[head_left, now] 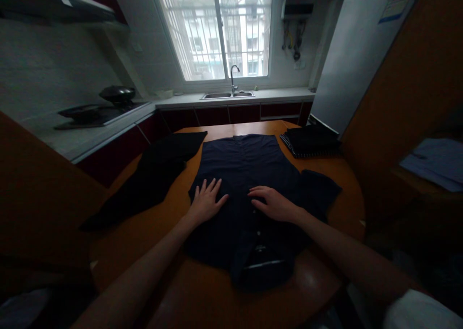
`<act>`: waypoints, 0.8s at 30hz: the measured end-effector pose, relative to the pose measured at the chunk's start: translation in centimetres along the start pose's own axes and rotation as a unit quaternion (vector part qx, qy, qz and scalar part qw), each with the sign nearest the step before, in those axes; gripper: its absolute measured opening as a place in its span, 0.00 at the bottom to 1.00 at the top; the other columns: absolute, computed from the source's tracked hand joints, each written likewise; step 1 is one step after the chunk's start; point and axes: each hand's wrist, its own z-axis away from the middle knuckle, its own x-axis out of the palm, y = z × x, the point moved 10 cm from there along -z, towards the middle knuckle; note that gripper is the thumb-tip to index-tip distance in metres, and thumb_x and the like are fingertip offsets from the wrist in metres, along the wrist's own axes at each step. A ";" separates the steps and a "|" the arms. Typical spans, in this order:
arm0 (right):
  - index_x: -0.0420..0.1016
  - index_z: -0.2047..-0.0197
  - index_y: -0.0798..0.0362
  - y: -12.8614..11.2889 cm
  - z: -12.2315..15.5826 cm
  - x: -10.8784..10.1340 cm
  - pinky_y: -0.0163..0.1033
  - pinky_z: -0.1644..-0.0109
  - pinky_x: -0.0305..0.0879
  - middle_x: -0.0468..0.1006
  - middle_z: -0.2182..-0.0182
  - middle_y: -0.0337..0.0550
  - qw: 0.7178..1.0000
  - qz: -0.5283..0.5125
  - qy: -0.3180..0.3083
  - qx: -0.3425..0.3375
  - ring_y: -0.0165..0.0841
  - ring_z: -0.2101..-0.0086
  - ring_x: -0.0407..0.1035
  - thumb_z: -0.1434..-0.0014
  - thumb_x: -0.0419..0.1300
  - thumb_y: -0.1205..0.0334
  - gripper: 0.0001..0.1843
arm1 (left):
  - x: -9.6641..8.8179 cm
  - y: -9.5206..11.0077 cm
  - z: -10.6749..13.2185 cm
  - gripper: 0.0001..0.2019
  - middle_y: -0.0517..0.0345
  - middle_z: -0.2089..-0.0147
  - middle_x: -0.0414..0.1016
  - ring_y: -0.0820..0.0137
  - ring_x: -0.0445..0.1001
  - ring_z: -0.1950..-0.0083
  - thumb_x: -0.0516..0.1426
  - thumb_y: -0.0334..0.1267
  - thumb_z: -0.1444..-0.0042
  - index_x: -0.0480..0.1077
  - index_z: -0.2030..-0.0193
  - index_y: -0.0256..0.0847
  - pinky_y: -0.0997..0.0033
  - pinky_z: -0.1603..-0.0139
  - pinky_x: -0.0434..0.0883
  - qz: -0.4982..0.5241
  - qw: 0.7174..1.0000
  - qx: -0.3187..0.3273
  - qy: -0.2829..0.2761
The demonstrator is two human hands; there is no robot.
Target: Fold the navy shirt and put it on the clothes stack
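Observation:
A dark navy short-sleeved shirt [246, 170] lies spread flat on the round wooden table [202, 290], its collar and button placket toward me. My left hand [206, 201] rests palm down on the shirt's left side, fingers spread. Flat on the shirt's middle, close to the placket, my right hand [273, 203] points its fingers left. Neither hand holds anything.
Another dark garment [152, 179] lies crumpled on the table's left. A stack of folded dark clothes [311, 141] sits at the far right. Beyond are a kitchen counter with sink [227, 95], a stove with a pan [115, 95], and a window.

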 end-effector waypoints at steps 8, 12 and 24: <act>0.79 0.44 0.54 -0.1 0.1 0.6 0.50 0.34 0.63 0.76 0.42 0.52 1.000 0.001 -0.013 -0.001 0.42 0.41 0.69 0.34 0.59 0.61 0.17 | 0.6 -0.1 0.0 0.36 0.50 0.22 0.46 0.43 0.39 0.22 0.45 0.61 0.32 0.53 0.24 0.43 0.35 0.27 0.47 -0.018 1.000 0.002 -0.022; 0.79 0.45 0.55 -0.2 0.1 0.6 0.49 0.34 0.63 0.76 0.41 0.53 1.000 0.004 -0.017 0.006 0.42 0.41 0.69 0.34 0.59 0.61 0.17 | 0.7 0.0 0.0 0.34 0.50 0.22 0.45 0.48 0.41 0.21 0.43 0.59 0.31 0.54 0.24 0.43 0.35 0.27 0.45 -0.017 0.999 0.007 -0.031; 0.79 0.44 0.51 -0.3 0.2 0.6 0.50 0.35 0.64 0.76 0.42 0.50 1.000 -0.001 -0.018 0.001 0.41 0.41 0.70 0.34 0.59 0.61 0.17 | 0.2 0.2 0.1 0.33 0.47 0.22 0.48 0.51 0.43 0.22 0.44 0.57 0.30 0.55 0.25 0.42 0.36 0.27 0.45 0.001 1.000 0.012 -0.020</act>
